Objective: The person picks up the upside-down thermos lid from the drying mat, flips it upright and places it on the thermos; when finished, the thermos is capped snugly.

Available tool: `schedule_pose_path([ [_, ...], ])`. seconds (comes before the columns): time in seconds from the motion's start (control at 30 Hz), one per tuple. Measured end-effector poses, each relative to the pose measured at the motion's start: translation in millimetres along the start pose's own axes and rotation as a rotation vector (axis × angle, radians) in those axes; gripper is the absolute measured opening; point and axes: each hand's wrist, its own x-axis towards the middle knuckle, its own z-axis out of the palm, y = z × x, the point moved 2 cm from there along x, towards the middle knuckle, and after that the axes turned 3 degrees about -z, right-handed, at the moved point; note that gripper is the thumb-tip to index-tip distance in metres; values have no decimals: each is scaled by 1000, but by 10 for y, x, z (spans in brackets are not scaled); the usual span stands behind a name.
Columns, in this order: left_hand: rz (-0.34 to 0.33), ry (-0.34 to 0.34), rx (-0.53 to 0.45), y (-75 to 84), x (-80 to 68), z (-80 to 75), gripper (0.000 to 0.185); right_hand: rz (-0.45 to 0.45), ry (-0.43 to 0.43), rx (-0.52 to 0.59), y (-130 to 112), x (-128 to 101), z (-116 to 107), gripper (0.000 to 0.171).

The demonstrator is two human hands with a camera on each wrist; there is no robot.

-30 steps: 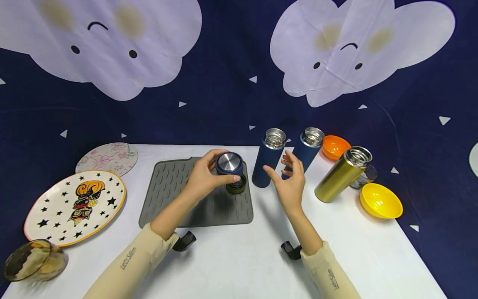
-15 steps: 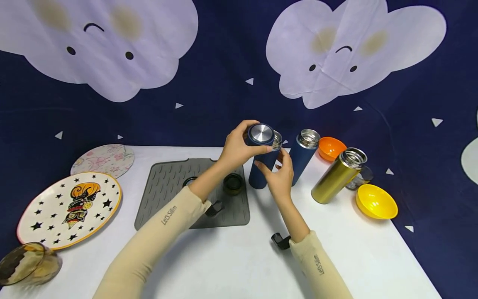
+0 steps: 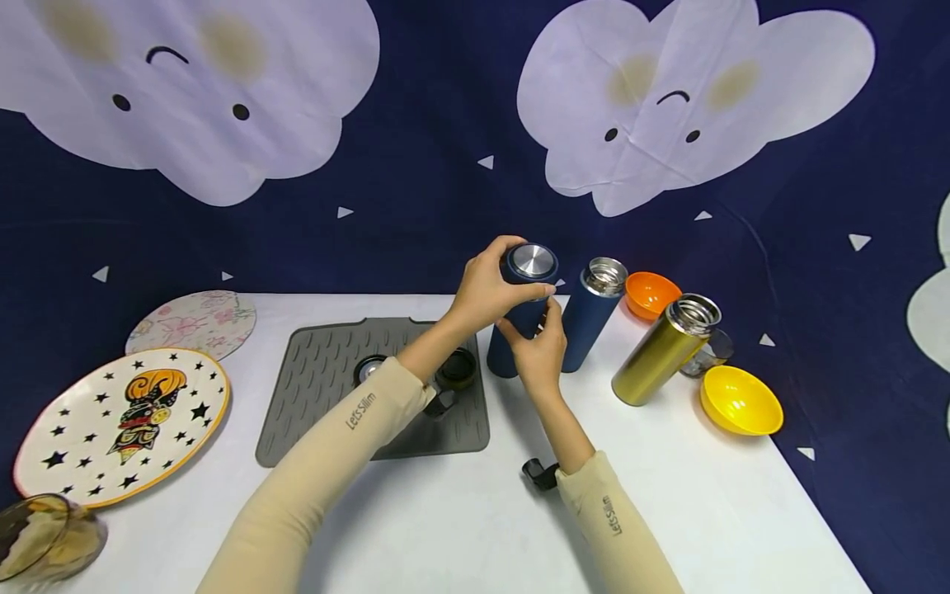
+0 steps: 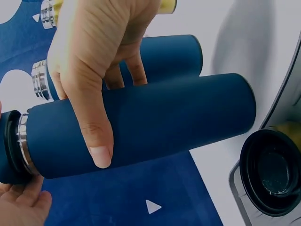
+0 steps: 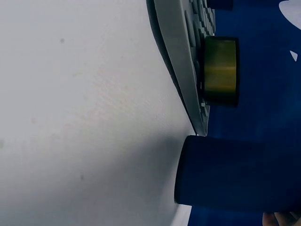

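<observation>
A blue thermos (image 3: 503, 353) stands on the table just right of the mat. My left hand (image 3: 486, 285) grips its blue lid (image 3: 533, 261), which has a brushed steel top, at the bottle's mouth. In the left wrist view a shiny steel ring shows between the lid (image 4: 8, 146) and the body. Lower down, my right hand (image 3: 540, 353) holds the bottle, thumb on one side and fingers on the other. Beside it stands a second blue thermos (image 3: 594, 318) without a lid, and further right an uncapped gold thermos (image 3: 656, 355).
On the grey ridged mat (image 3: 319, 371) lie a gold-sided lid (image 5: 221, 70) and another lid (image 3: 369, 369). To the right are an orange bowl (image 3: 651, 295), a yellow bowl (image 3: 740, 400) and a glass (image 3: 708, 353). A plate (image 3: 89, 429) and an amber glass (image 3: 55, 540) are at left.
My left hand has carried the lid from above the mat rightward onto the blue thermos's mouth. My right hand has closed from a loose reach onto that bottle's body.
</observation>
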Motion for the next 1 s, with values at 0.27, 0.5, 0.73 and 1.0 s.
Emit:
schedule_pose_path([
  [0.27,25,-21,130,-40,42,38,72,-37,30,-33,6,-21,-10,75],
  [0.5,36,-231,161,-138,121,-83,71,-79,34,-64,9,-44,-11,78],
  [0.73,69,-486,183,-59,301,-187,79,-68,-14,-56,-21,20,-28,81],
  [1.0,111,-309,219,-35,265,-112,78,-49,-27,-60,-20,11,-28,85],
])
